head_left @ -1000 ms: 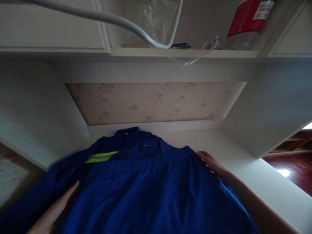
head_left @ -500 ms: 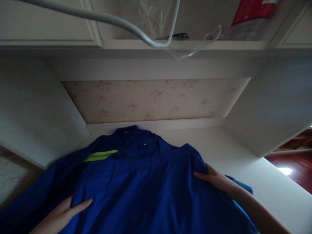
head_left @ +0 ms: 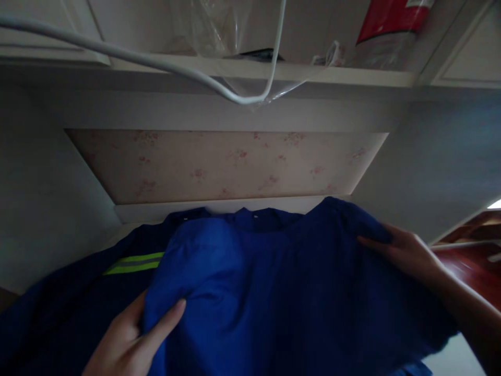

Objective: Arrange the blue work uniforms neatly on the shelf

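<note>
A blue work garment (head_left: 250, 292) lies across the white desk surface, with a yellow-green reflective stripe (head_left: 135, 262) on the layer underneath at the left. My left hand (head_left: 129, 339) grips the top blue layer at its left edge, thumb on top. At the right edge of that layer, my right hand (head_left: 407, 253) pinches the cloth. The top layer is lifted and bulges up between the two hands, covering the collar beneath.
The desk sits in a white alcove with a floral wallpaper back panel (head_left: 227, 164). A shelf (head_left: 274, 70) above holds a clear plastic bag (head_left: 219, 26) and a red-labelled package (head_left: 387, 28). A white cable (head_left: 156, 62) loops down in front. Red-brown floor (head_left: 475, 261) shows at right.
Both hands went from resting flat on the blue cloth to gripping its top layer and lifting it up and toward the back wall. The view shifted slightly left.
</note>
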Demonstrator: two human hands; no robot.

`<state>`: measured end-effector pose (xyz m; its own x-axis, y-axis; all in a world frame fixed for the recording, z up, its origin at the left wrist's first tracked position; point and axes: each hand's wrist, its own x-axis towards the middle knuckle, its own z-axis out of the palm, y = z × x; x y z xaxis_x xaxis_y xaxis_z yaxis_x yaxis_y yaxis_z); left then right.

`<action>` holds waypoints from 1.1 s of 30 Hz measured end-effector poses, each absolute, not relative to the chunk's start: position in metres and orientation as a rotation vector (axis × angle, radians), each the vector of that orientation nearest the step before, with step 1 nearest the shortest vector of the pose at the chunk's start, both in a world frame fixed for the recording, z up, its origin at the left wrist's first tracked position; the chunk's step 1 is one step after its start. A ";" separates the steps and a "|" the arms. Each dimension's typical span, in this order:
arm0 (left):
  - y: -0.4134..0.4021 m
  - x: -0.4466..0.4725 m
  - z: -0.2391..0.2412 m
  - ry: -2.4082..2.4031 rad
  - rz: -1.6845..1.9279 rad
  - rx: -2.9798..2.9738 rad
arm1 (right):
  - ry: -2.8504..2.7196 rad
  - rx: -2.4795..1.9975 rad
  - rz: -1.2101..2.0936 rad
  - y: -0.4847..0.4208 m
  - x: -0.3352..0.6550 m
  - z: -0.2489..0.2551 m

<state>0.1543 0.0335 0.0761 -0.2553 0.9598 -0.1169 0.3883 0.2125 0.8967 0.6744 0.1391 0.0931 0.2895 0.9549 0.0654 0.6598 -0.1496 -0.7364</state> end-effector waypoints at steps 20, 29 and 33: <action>0.018 0.202 -0.111 1.802 0.709 2.670 | -2.134 -1.707 0.748 0.020 0.574 -0.047; 0.002 0.198 -0.095 1.879 0.689 2.459 | -2.105 -1.492 0.243 0.032 0.514 -0.039; -0.007 0.207 -0.089 1.852 0.652 2.242 | -2.119 -1.244 0.181 0.022 0.487 0.005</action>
<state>0.2068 -0.0071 -0.0887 0.1378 0.9641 0.2271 0.8937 -0.2199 0.3912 0.4869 0.0223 0.0054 -0.3258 0.8185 0.4731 0.7263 0.5371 -0.4291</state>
